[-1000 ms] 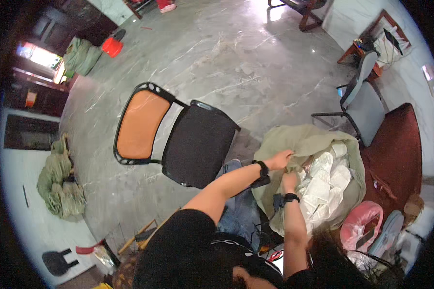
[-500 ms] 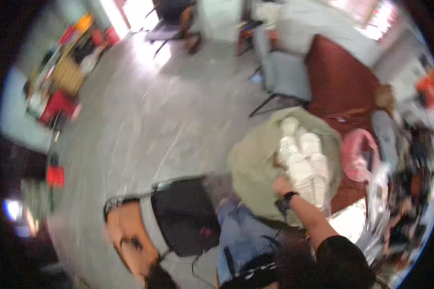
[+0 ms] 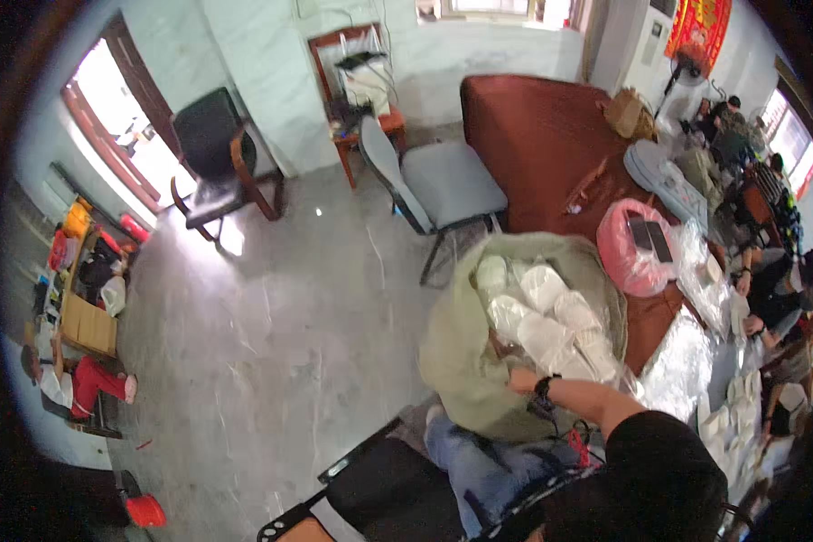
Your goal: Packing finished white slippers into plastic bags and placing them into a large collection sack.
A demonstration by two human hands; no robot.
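Observation:
My right hand [image 3: 520,378], with a black band on its wrist [image 3: 543,388], reaches from the lower right to the near rim of a big olive-green sack [image 3: 456,361]. The sack stands open on the floor in front of my jeans-clad knees [image 3: 479,456] and is filled with several white flat packets [image 3: 542,316]. My fingers lie at the edge of the packets and are too small and hidden to show a grip. My left hand is out of view.
A grey chair [image 3: 443,181] stands just behind the sack, next to a red-brown table [image 3: 542,135]. A pink bag [image 3: 637,262] and clear plastic bags [image 3: 686,361] lie on the table. A black chair [image 3: 379,488] is at my left knee. Other people sit at the right [image 3: 768,280].
The view has swung sharply from the floor and orange-black chair toward the room's far wall. Both hands were at the sack's rim a second ago; now only the right arm shows there.

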